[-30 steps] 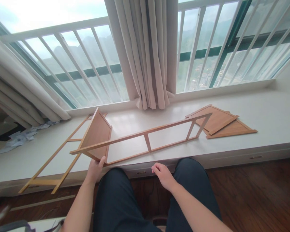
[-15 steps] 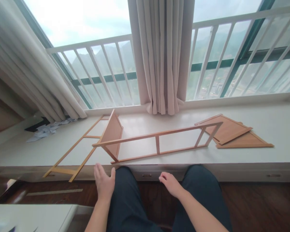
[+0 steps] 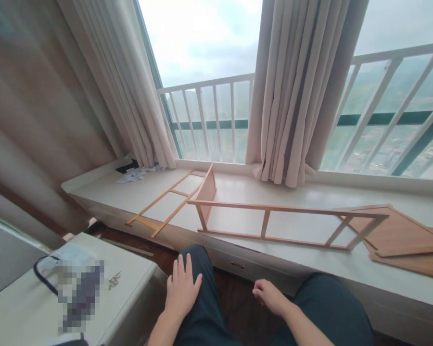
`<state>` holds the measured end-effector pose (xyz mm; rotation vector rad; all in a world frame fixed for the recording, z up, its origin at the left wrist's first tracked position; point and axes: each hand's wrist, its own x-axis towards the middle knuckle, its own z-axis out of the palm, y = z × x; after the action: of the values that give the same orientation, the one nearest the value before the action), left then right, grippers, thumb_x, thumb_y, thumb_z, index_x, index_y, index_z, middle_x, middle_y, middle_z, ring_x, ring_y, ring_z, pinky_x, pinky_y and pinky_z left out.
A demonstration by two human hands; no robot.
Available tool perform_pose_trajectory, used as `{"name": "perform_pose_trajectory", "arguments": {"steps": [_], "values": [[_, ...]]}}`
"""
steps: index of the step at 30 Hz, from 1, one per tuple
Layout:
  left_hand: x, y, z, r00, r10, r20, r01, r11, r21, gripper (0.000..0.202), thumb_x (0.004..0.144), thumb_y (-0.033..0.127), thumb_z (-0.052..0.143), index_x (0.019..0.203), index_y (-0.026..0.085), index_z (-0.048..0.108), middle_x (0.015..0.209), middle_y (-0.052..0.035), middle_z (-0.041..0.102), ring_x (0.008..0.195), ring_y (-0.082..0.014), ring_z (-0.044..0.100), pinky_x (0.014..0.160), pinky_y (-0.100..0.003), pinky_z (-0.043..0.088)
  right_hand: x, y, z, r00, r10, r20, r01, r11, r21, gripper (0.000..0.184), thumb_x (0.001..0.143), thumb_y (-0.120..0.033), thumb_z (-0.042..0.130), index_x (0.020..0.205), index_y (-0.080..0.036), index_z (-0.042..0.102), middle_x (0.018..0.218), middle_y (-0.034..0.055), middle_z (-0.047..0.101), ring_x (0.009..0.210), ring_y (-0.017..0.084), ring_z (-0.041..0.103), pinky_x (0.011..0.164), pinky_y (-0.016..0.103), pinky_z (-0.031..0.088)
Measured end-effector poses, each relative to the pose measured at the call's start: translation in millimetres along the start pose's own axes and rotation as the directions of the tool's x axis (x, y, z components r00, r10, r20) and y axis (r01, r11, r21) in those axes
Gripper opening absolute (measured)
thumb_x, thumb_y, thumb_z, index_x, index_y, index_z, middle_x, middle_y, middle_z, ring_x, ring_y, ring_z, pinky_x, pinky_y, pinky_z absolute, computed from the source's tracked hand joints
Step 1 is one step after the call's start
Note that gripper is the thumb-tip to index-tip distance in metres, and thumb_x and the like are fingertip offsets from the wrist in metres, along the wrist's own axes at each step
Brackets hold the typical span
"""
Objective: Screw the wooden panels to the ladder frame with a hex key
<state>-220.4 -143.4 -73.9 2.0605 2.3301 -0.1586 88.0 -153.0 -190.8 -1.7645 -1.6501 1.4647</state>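
My left hand (image 3: 184, 282) lies with fingers spread on my left thigh near the knee, holding nothing. Between my legs hovers my right hand (image 3: 270, 295), its fingers curled; whatever they may hold is hidden. Beyond the hands, a wooden ladder-like frame (image 3: 266, 223) stands on its long edge on the white window ledge (image 3: 234, 245). Its left end meets an upright wooden panel (image 3: 206, 190). A second ladder-like frame (image 3: 178, 192) lies to the left of that panel, its near end sticking out over the ledge's edge. Flat wooden panels (image 3: 411, 233) overlap at the right.
At lower left stands a white table (image 3: 130, 307) with small tan pieces (image 3: 114, 281), a dark strap (image 3: 45, 276) and a blurred-out item (image 3: 84, 293). Paper scraps (image 3: 133, 174) lie on the ledge's far left. Curtains (image 3: 292, 96) hang before railed windows.
The view has swung left, bringing more of the white table into sight. My left hand has come to rest on my thigh. My right hand stays curled between my legs.
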Motion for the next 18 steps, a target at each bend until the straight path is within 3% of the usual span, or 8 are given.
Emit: {"name": "perform_pose_trajectory", "arguments": {"steps": [6, 11, 15, 18], "values": [[-38, -8, -10.8, 1.000, 0.001, -0.030, 0.000, 0.999, 0.045, 0.073, 0.100, 0.038, 0.049, 0.167, 0.019, 0.030, 0.175, -0.0180, 0.016, 0.162, -0.0414, 0.021, 0.121, -0.060, 0.035, -2, 11, 10, 0.997, -0.013, 0.075, 0.013, 1.000, 0.001, 0.019, 0.090, -0.019, 0.052, 0.072, -0.023, 0.053, 0.051, -0.0040, 0.051, 0.053, 0.017, 0.054, 0.063, 0.030, 0.039], [-49, -8, -18.2, 0.992, 0.103, -0.074, -0.101, 0.994, 0.033, 0.069, 0.097, 0.029, 0.048, 0.165, 0.026, 0.037, 0.176, -0.0115, 0.014, 0.164, -0.0391, 0.016, 0.124, -0.068, 0.025, -11, 16, 11, 0.997, 0.014, 0.074, -0.016, 1.000, 0.019, 0.018, 0.089, -0.027, 0.058, 0.072, -0.022, 0.053, 0.052, -0.0041, 0.052, 0.052, 0.015, 0.053, 0.062, 0.028, 0.037], [-41, 0, -23.5, 0.934, 0.353, -0.050, -0.354, 0.935, -0.012, 0.056, 0.097, 0.032, 0.047, 0.152, 0.029, 0.059, 0.171, -0.0076, 0.036, 0.163, -0.0382, 0.020, 0.125, -0.076, 0.003, -23, 20, 11, 0.998, 0.055, 0.022, -0.056, 0.994, 0.091, 0.023, 0.093, -0.035, 0.055, 0.075, -0.022, 0.049, 0.054, -0.0054, 0.050, 0.050, 0.013, 0.049, 0.060, 0.026, 0.035], [-30, 19, -19.2, 0.862, 0.504, 0.052, -0.497, 0.861, -0.108, 0.047, 0.100, 0.037, 0.047, 0.139, 0.026, 0.070, 0.157, -0.0124, 0.057, 0.157, -0.0358, 0.035, 0.128, -0.070, -0.005, -36, 26, 14, 0.994, 0.087, -0.060, -0.075, 0.981, 0.177, 0.027, 0.095, -0.039, 0.050, 0.074, -0.023, 0.043, 0.059, -0.0073, 0.043, 0.049, 0.010, 0.042, 0.058, 0.026, 0.032]]}}
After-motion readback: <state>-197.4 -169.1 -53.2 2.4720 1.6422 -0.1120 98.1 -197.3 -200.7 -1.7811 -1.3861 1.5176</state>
